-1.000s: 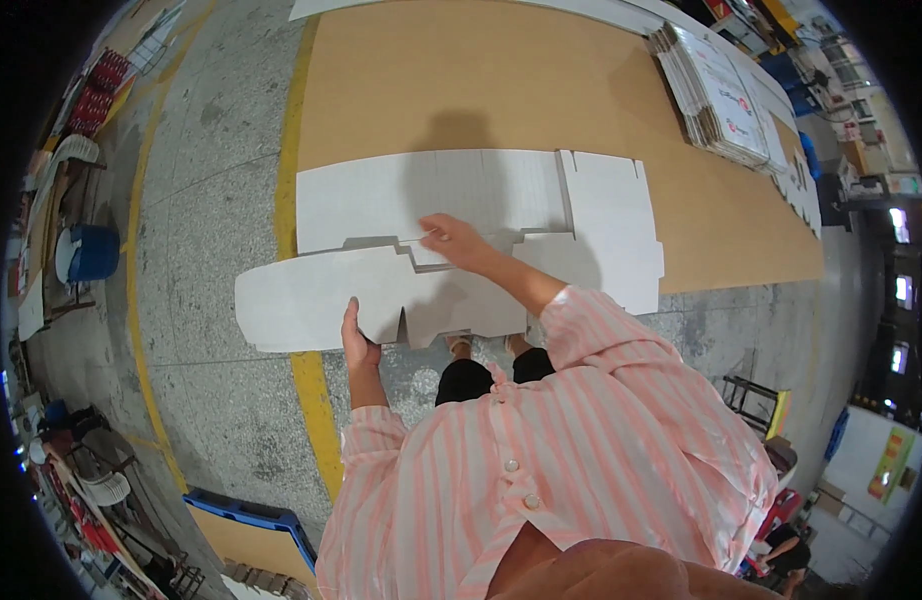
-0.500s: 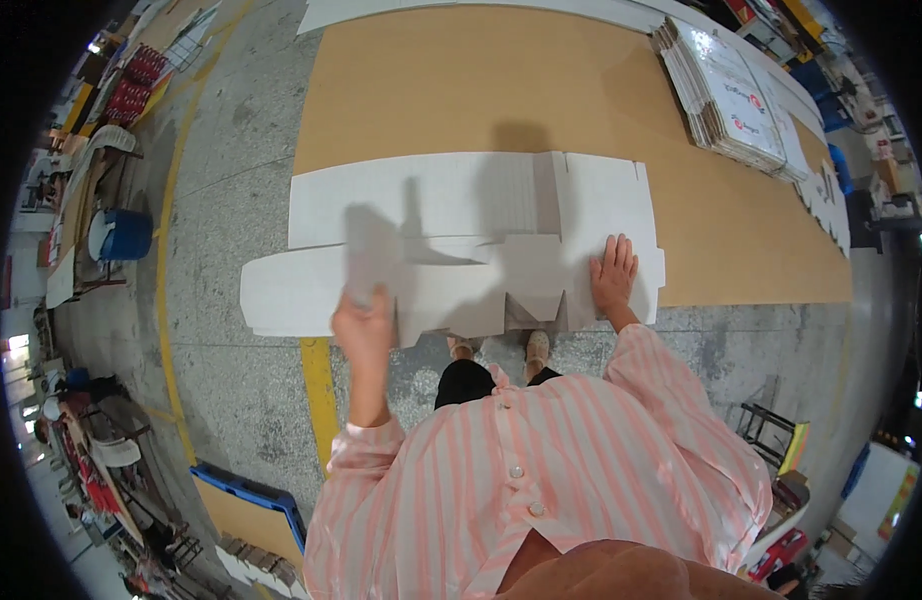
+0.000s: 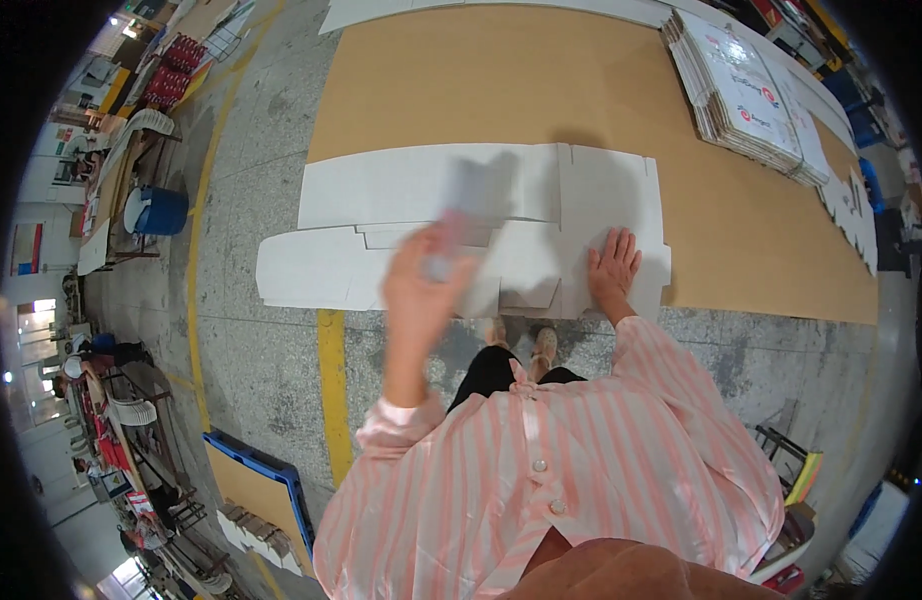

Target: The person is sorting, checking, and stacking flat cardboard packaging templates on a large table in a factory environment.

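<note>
A white cardboard blank (image 3: pixel 371 190), creased and slotted, lies unfolded along the near edge of the brown board. Over its middle, my left hand (image 3: pixel 418 285) is curled around a pale grey thing with a reddish patch (image 3: pixel 463 205); motion smears it, so its kind is unclear. On the right panel of the blank, my right hand (image 3: pixel 613 268) rests flat, fingers stretched out and holding nothing. Small flaps at the near edge of the blank lie below and between my hands.
A brown board surface (image 3: pixel 481 75) spreads beyond the blank. At the far right stands a strapped stack of flat white cartons (image 3: pixel 746 95). A blue-edged cart (image 3: pixel 266 470) is on the floor at the lower left, and a blue barrel (image 3: pixel 164 211) farther left.
My left hand has moved right and away from me with the pale thing, from the left part to the middle. Near flaps now lie flatter. My right hand stays on the right panel.
</note>
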Available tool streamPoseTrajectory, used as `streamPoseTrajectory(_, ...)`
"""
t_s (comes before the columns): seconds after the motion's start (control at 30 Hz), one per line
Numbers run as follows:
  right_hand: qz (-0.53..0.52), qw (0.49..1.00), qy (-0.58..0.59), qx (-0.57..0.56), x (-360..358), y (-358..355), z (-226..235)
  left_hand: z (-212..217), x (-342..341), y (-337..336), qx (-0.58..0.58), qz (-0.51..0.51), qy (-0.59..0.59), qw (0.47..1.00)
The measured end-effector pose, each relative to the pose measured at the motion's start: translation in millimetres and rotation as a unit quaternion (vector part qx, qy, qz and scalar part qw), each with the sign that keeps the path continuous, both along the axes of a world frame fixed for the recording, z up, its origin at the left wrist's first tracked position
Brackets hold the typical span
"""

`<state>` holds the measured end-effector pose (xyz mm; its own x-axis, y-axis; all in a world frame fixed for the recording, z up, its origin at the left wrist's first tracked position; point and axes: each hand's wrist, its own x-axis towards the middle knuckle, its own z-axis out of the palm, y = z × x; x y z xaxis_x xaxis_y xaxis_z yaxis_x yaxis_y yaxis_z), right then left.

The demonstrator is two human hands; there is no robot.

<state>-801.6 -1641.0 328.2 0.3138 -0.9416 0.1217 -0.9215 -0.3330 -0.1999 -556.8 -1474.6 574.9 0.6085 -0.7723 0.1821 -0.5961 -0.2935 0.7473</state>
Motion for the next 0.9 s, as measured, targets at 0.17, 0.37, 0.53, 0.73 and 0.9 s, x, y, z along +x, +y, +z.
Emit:
streamPoseTrajectory(0.17,0.017,0.999,0.040,0.000,10.3,3.6,-2.4,-95.8,144.9,100.5,-0.263,0.187,0.526,0.787)
streamPoseTrajectory(0.37,0.016,0.999,0.040,-0.007,9.3,1.3,-2.7,-189.4,177.7,123.4,-0.245,0.261,0.546,0.758)
streamPoseTrajectory(0.53,0.016,0.999,0.044,-0.008,3.4,-4.3,-2.1,-143.1,158.9,96.2,-0.216,0.250,0.440,0.835)
streamPoseTrajectory(0.73,0.016,0.999,0.039,-0.005,-23.5,-11.8,-3.3,-25.9,-0.4,-17.1,0.073,-0.035,-0.187,0.979)
streamPoseTrajectory(0.9,0.021,0.997,0.066,0.017,-36.3,-14.7,0.6,-99.5,-146.8,-68.6,0.195,-0.186,-0.499,0.823)
